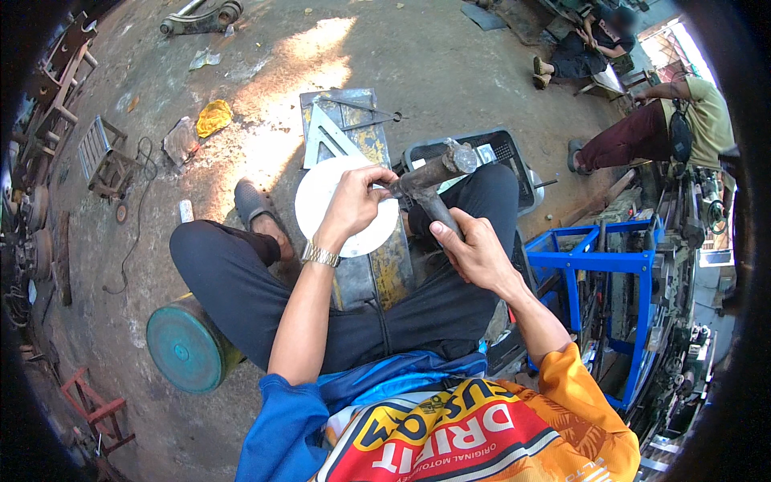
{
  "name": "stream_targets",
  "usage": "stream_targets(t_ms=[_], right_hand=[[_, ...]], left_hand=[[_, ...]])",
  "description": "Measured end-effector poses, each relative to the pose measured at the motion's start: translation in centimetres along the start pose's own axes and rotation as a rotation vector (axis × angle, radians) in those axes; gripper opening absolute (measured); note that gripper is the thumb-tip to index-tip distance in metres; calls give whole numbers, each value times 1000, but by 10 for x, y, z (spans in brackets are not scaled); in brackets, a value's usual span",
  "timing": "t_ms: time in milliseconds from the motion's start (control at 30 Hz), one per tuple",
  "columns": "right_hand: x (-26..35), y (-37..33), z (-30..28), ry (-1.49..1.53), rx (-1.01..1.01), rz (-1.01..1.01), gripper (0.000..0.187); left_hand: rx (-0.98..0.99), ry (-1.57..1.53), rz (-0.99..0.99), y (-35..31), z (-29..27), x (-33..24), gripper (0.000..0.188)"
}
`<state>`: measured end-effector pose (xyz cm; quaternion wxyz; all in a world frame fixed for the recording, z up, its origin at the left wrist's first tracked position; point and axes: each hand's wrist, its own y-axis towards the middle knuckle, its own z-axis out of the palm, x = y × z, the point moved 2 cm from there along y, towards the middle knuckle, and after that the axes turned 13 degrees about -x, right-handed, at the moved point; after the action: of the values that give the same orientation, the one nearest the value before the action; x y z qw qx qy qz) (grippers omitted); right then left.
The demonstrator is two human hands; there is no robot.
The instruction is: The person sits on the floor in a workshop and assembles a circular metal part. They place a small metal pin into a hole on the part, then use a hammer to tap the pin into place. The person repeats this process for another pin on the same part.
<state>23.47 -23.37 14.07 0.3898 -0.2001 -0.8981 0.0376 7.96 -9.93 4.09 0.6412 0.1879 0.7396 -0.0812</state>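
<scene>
My right hand is wrapped round the handle of a heavy, worn metal hammer. Its thick head lies crosswise, close to the fingertips of my left hand. Those left fingers are pinched together above a round white disc; whatever is between them is hidden. The disc rests on a grey, yellow-patched metal bench between my legs. Just beyond the disc, on the same bench, lie a white triangular set square and a dark pair of dividers.
Right of the bench stands a black plastic crate with items inside. A blue metal frame is by my right knee. A teal-ended drum lies at left. Two people are at the back right; a yellow cloth lies on the floor.
</scene>
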Motion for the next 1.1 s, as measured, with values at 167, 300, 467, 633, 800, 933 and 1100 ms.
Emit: stream_targets(t_ms=[167, 300, 467, 633, 800, 933, 1100], right_hand=[[9, -4, -9, 65, -68, -5, 38], [21, -12, -27, 144, -165, -79, 34], [19, -11, -13, 139, -257, -251, 32], [1, -9, -6, 74, -16, -38, 32], [-8, -32, -25, 538, -32, 51, 28], [-22, -34, -27, 654, -42, 104, 36], [-49, -42, -18, 710, -23, 209, 37]], left_hand=[[16, -12, 15, 0, -2, 0, 25], [68, 0, 28, 1, -2, 6, 22], [19, -92, -30, 1, 1, 5, 23], [59, 107, 29, 1, -5, 2, 23], [58, -70, -42, 4, -2, 12, 21], [-54, -414, -133, 7, -8, 14, 24], [-217, -514, -70, -3, -37, 1, 26]])
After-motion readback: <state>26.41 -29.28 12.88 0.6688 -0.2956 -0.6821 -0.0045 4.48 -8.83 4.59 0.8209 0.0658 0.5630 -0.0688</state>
